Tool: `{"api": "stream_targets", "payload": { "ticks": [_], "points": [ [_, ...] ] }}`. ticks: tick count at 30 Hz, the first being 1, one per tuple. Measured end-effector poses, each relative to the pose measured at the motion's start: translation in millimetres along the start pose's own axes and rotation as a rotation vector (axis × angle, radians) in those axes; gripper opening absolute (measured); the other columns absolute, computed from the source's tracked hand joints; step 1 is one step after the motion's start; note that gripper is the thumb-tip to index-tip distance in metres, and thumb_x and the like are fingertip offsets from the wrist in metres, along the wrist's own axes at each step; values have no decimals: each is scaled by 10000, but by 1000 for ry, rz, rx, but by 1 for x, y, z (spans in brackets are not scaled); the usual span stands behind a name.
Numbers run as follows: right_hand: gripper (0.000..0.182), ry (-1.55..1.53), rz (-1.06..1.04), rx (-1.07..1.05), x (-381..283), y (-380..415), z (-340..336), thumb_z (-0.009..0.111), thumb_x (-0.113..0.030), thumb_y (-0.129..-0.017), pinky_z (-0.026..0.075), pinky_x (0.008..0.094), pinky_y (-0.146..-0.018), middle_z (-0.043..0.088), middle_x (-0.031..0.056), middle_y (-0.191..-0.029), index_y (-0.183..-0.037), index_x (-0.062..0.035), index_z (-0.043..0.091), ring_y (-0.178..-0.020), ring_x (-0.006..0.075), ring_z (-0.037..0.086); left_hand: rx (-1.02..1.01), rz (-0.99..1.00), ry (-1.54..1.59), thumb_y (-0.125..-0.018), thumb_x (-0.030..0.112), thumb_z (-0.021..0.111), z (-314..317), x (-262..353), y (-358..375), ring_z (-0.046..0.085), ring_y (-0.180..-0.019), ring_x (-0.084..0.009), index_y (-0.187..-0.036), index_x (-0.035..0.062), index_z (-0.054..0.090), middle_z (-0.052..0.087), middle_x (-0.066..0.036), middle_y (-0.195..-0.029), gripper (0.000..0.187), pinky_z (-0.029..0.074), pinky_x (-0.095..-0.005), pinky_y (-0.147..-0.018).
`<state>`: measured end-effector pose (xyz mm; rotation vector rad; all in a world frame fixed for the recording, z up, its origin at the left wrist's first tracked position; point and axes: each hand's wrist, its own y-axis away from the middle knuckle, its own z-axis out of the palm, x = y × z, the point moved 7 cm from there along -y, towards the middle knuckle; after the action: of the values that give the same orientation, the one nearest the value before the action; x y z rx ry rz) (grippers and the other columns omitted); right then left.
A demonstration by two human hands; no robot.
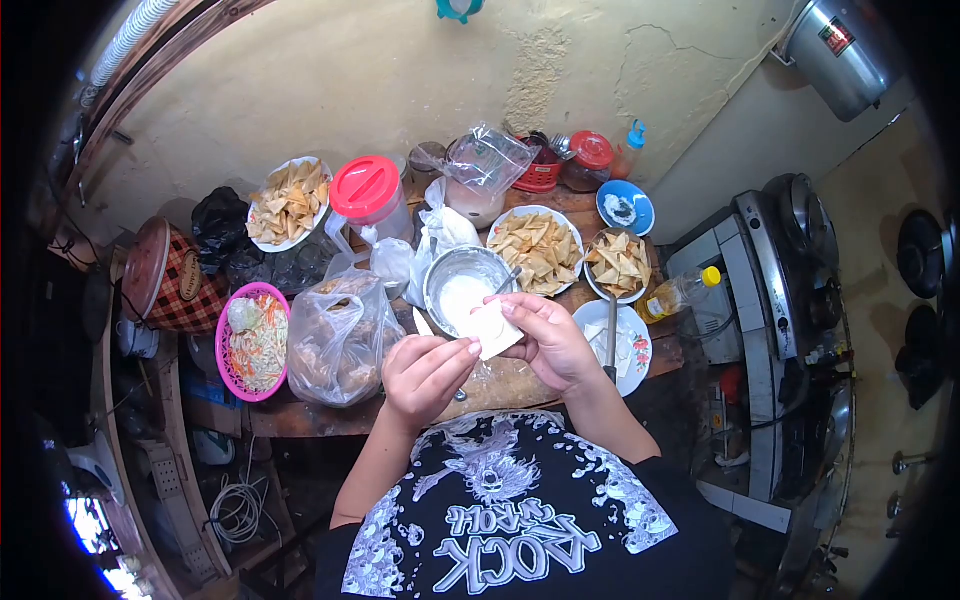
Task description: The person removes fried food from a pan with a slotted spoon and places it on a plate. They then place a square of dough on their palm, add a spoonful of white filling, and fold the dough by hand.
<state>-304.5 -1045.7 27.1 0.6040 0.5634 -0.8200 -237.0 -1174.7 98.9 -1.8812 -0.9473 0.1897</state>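
Observation:
A small white wrapper sheet (496,336) is held up over the near edge of a metal pot (430,283) of white paste or flour. My right hand (550,340) grips the sheet between thumb and fingers. From the other side, my left hand (430,378) pinches its edge with the fingertips. A spoon handle (510,279) leans out of the pot. Folded triangular pastries fill a plate (573,233) behind it and a smaller bowl (604,292) to the right. Beside my right wrist, a floral plate (638,372) carries white sheets, with a dark-handled utensil (611,340) across it.
On the left are a pink basket (222,350) of shredded vegetables, a knotted plastic bag (340,345) and another pastry plate (262,240). A red-lidded container (366,188) stands behind. An oil bottle (672,297) lies at the right, near a stove (765,270). A blue bowl (645,212) sits at the back.

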Motion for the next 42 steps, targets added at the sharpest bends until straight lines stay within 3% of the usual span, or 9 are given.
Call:
{"api": "stream_targets", "payload": {
  "ticks": [3,10,18,24,36,39,42],
  "points": [
    [247,122,-25,2,-6,1,3,521,-145,-906,541,274,-756,628,94,-968,-1085,20,564,-853,141,633,-95,9,42,-610,77,725,-2,2,-11,546,-730,-160,-877,136,692,609,2,-850,276,435,-276,-608],
    [181,289,-144,-12,-20,6,13,543,-131,-898,520,216,-655,633,69,-909,-1000,14,580,-779,94,619,-65,-162,134,-626,97,745,-6,-5,-22,497,-724,-176,-835,139,688,558,3,-798,221,405,-296,-635],
    [166,336,-214,5,-27,15,23,550,-99,-887,556,265,-673,630,89,-888,-989,31,563,-779,121,627,16,-415,247,-657,67,739,1,-15,-16,486,-705,-178,-817,82,663,544,-30,-770,178,385,-285,-612],
    [169,362,-257,-5,-29,22,31,527,-89,-900,545,261,-713,623,83,-927,-1018,30,555,-846,125,621,47,-456,258,-711,-2,692,4,-13,-15,512,-747,-162,-821,10,635,518,-66,-796,125,423,-261,-650],
    [174,397,-310,-26,-28,27,39,533,-55,-892,525,259,-771,617,90,-957,-1040,36,551,-872,134,617,154,-545,316,-727,32,704,4,-9,-17,514,-705,-151,-823,22,624,533,-60,-785,125,422,-253,-601],
    [164,370,-325,-13,-28,28,37,543,-43,-884,525,253,-765,610,79,-950,-1026,37,559,-882,132,612,254,-618,409,-746,29,696,5,-12,-17,545,-751,-134,-841,4,623,540,-53,-808,122,448,-239,-624],
    [141,410,-431,11,-33,29,37,558,-44,-873,523,234,-721,592,62,-921,-987,37,579,-864,121,602,233,-970,807,-759,20,689,25,-19,-4,575,-799,-127,-869,-18,626,557,-53,-848,132,464,-222,-659]
  ]
}}
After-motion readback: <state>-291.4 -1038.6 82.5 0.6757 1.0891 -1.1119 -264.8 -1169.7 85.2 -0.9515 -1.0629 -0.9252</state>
